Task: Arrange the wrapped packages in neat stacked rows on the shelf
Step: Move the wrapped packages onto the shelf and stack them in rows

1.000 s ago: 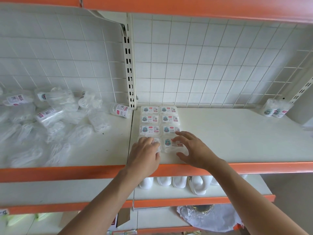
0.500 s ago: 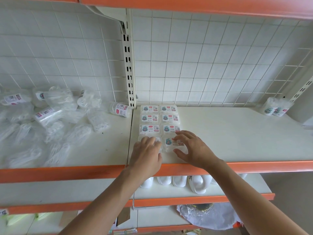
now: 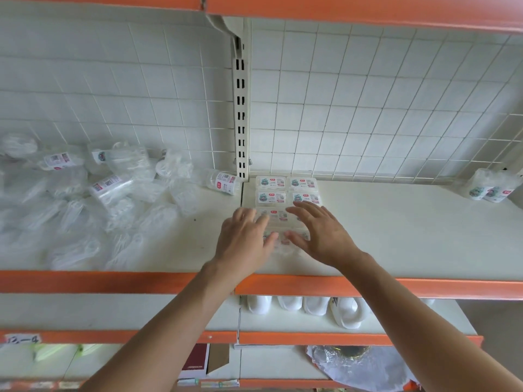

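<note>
Flat clear wrapped packages with white labels lie in two neat columns on the white shelf, against the upright post. My left hand hovers with fingers spread over the front left package. My right hand is spread flat over the front right package, fingers straight. The front packages are mostly hidden under my hands and blurred. Neither hand grips anything.
A loose heap of clear wrapped packages covers the left shelf section. Two wrapped cup packs lie at the far right by the wire grid back. An orange shelf edge runs in front; white bottles stand on the shelf below.
Both hands have lifted slightly and opened over the front packages, fingers spreading forward. The camera view has tilted and shifted a little.
</note>
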### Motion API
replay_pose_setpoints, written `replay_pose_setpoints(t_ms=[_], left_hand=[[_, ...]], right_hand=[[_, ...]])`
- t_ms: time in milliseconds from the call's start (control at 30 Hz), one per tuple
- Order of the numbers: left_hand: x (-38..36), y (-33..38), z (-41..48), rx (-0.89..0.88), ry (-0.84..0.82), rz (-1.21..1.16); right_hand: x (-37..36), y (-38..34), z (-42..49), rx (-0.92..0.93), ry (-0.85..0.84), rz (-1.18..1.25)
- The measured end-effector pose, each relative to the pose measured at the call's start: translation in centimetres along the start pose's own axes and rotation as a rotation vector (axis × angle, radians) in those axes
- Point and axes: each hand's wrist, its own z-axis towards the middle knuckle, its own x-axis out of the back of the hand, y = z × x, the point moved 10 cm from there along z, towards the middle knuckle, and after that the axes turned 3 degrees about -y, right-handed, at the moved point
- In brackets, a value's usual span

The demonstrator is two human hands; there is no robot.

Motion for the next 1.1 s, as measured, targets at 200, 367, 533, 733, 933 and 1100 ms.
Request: replay_pose_setpoints(t_ms=[200, 367, 533, 733, 933, 1100], left_hand=[[2.1, -5.8, 0.7, 0.078, 0.001, 0.083], [3.8, -10.0, 1.8, 0.111, 0.000, 0.098], [4.9, -13.3, 2.5, 0.158, -0.004, 0.127], [6.9, -17.1, 4.9, 0.169, 0.072, 0.178], [5.3, -20.6, 8.2, 0.229, -0.029, 0.237], [4.7, -20.9, 9.6, 0.249, -0.037, 0.233]], right_hand=[[-2.0, -5.2, 5.5, 0.060, -0.039, -0.021], [-3.9, -7.9, 10.3, -0.006, -0.076, -0.017], [-5.0, -9.0, 13.6, -0.076, -0.093, 0.000], [-6.3, -9.8, 15.3, -0.140, -0.117, -0.046], [-6.1, -10.1, 15.9, -0.205, -0.051, -0.110], [-6.2, -9.2, 15.8, -0.272, -0.061, -0.152]])
